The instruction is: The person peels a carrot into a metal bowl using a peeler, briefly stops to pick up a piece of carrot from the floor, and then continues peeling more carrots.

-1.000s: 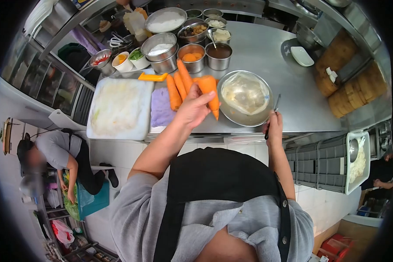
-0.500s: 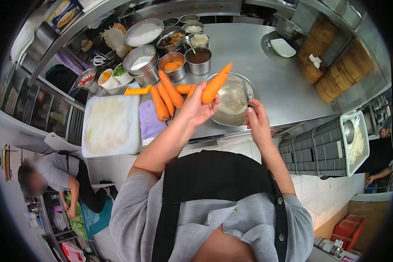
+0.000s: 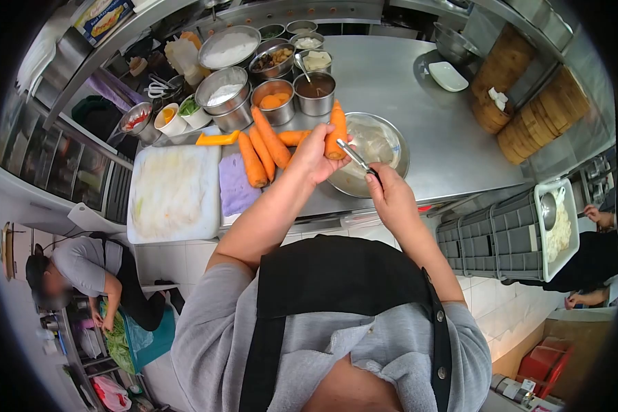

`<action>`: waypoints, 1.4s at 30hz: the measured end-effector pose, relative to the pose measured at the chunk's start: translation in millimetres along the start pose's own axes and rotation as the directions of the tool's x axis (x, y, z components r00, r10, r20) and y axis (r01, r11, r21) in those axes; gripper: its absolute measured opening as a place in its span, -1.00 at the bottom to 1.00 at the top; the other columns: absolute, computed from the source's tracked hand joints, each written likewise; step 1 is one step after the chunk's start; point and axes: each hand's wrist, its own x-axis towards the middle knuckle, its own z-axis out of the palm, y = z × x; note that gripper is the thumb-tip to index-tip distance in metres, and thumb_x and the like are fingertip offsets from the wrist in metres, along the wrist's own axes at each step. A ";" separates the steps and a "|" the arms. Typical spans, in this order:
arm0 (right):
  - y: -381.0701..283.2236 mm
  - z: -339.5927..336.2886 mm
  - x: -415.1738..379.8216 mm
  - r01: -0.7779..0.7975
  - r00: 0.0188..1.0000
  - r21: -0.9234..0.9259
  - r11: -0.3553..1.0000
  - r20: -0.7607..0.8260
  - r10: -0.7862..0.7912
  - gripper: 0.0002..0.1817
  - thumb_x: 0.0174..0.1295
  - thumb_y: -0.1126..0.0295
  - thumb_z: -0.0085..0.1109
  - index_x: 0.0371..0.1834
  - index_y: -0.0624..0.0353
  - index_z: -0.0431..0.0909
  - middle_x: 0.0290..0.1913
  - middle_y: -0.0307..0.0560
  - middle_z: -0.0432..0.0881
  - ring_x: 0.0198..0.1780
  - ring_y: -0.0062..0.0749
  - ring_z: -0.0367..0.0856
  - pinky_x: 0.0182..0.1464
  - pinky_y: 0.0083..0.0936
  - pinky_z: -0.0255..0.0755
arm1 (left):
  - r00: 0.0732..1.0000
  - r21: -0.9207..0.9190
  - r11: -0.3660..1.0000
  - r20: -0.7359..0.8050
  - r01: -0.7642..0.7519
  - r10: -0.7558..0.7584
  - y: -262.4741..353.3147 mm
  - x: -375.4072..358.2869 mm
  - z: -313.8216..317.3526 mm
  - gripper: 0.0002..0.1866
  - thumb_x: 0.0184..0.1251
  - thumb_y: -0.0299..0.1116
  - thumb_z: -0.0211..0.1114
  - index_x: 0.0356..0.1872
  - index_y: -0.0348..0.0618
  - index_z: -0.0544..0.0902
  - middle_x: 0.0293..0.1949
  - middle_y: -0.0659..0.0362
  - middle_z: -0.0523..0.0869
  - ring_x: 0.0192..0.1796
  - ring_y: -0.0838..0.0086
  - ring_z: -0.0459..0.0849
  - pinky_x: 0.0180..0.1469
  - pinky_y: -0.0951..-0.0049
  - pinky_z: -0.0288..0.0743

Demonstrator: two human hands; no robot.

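Carrot and peeler held above a steel bowl.

The left hand (image 3: 314,156) grips a carrot (image 3: 337,130) upright over the steel bowl (image 3: 391,147); the right hand (image 3: 391,196) clasps a peeler (image 3: 355,156), its blade touching the carrot's lower part. More carrots (image 3: 264,145) lie just left of the bowl on the steel counter (image 3: 419,89), beside a purple cloth (image 3: 235,187) and a white cutting board (image 3: 173,193).

A steel counter (image 3: 419,89) carries a white cutting board (image 3: 168,192), a purple cloth (image 3: 235,189) beside it, loose carrots (image 3: 264,141), a wide metal bowl (image 3: 381,147), a cluster of steel containers (image 3: 275,69) at the back, and a small white dish (image 3: 448,75).
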 end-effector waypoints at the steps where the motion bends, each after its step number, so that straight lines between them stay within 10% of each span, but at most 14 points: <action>1: -2.1 0.0 0.5 0.022 1.000 -0.022 1.000 -0.009 -0.022 -0.74 0.34 0.27 0.03 -0.04 0.21 0.48 -0.19 0.10 0.61 -0.20 0.05 0.60 -0.19 -0.19 0.46 | 1.000 -0.003 1.000 -0.018 0.003 -0.003 0.4 1.7 0.6 -0.58 0.40 -0.10 0.04 0.05 -0.26 0.42 -0.16 0.02 0.59 -0.15 0.29 0.59 -0.17 0.33 0.54; 17: -6.3 16.7 18.9 0.054 0.998 -0.266 0.963 -0.014 -0.059 -0.75 0.38 0.19 -0.07 -0.17 0.13 0.47 -0.40 0.07 0.63 -0.39 0.04 0.63 -0.35 -0.09 0.48 | 0.982 0.086 0.996 -0.183 -0.017 0.033 -6.9 1.7 11.2 -0.61 0.46 0.00 -0.01 -0.01 -0.12 0.43 -0.27 0.08 0.57 -0.29 0.37 0.56 -0.35 0.38 0.48; 29: 42.5 17.9 67.0 -0.279 0.938 -0.287 0.916 0.122 0.324 -0.59 0.42 0.09 -0.24 -0.17 0.18 0.54 -0.26 0.27 0.64 -0.18 0.17 0.62 -0.13 -0.04 0.47 | 0.995 0.109 0.989 0.016 0.096 -0.098 -24.1 -32.6 3.6 -0.62 0.49 -0.04 -0.05 0.00 -0.16 0.45 -0.27 0.09 0.59 -0.35 0.37 0.57 -0.33 0.37 0.51; 35: 42.1 22.7 46.7 -0.206 0.974 0.020 0.978 0.103 0.203 -0.63 0.42 0.13 -0.20 -0.14 0.20 0.51 -0.28 0.27 0.63 -0.18 0.20 0.60 -0.12 -0.05 0.44 | 0.991 -0.073 0.992 -0.073 0.106 -0.111 -9.0 -1.7 -14.3 -0.63 0.52 -0.13 -0.12 0.06 -0.22 0.43 -0.16 0.03 0.59 -0.21 0.32 0.57 -0.16 0.25 0.55; 42: -6.2 11.6 13.4 -0.044 0.996 -0.230 0.972 0.066 0.061 -0.71 0.40 0.15 -0.11 -0.13 0.15 0.46 -0.34 0.13 0.64 -0.34 0.12 0.62 -0.29 -0.05 0.46 | 0.972 0.031 0.998 -0.231 0.048 -0.040 -4.4 21.0 2.2 -0.62 0.51 -0.07 -0.12 0.08 -0.12 0.41 -0.18 0.09 0.59 -0.24 0.35 0.55 -0.15 0.18 0.50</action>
